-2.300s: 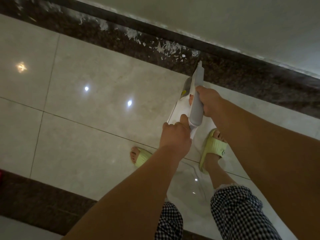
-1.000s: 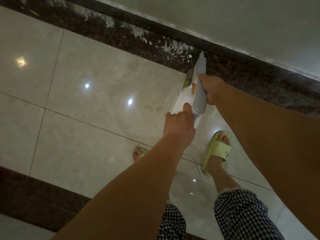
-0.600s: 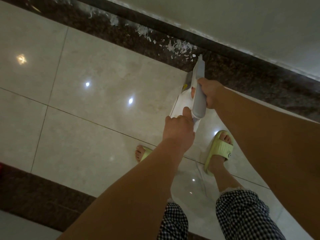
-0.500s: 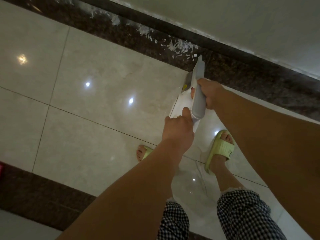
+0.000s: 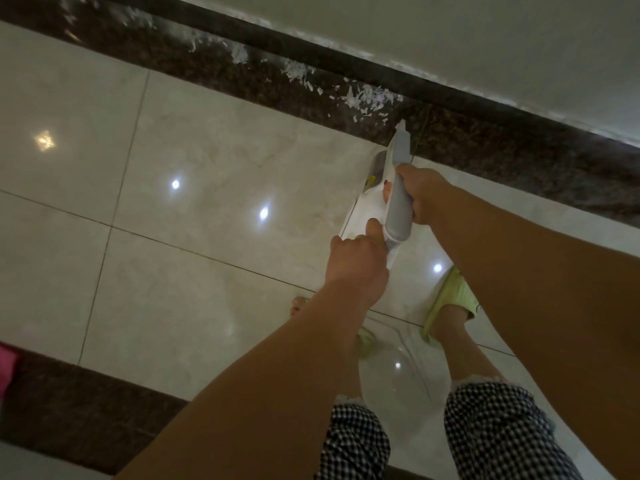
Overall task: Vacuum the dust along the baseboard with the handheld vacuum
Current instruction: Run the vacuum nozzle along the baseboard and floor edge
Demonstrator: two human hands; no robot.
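Gripping handheld vacuum [image 5: 398, 202] with both hands

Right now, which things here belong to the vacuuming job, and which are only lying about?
Job: handheld vacuum, held by right hand and left hand; white dust flakes; dark baseboard.

Lying about: pink object at the left edge; green slippers, worn.

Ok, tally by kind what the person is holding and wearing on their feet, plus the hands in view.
Handheld vacuum: 1
Hands: 2, the left hand at the rear of the vacuum and the right hand on its grip
Green slippers: 2, the right slipper and the left slipper, the latter mostly hidden by the arm
Total: 5
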